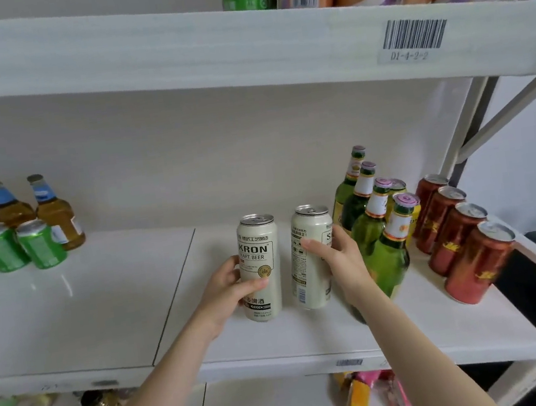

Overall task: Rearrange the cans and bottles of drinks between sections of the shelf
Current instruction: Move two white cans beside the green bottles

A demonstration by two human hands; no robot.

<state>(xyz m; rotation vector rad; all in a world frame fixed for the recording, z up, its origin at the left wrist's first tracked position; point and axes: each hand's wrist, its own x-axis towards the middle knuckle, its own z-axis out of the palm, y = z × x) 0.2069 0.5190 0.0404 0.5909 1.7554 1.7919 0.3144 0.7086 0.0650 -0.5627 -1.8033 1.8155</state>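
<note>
A pale can (258, 238) is gripped by the left hand (227, 287), and a second can (311, 276) by the right hand (340, 258), both in the right section of the shelf (279, 342). Risk: the green bottles (387, 255), just beside the right wrist, may be toppled if that arm is swung outward.

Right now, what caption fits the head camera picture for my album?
Left hand holds the left cream can, right hand the right cream can, beside green bottles.
</note>
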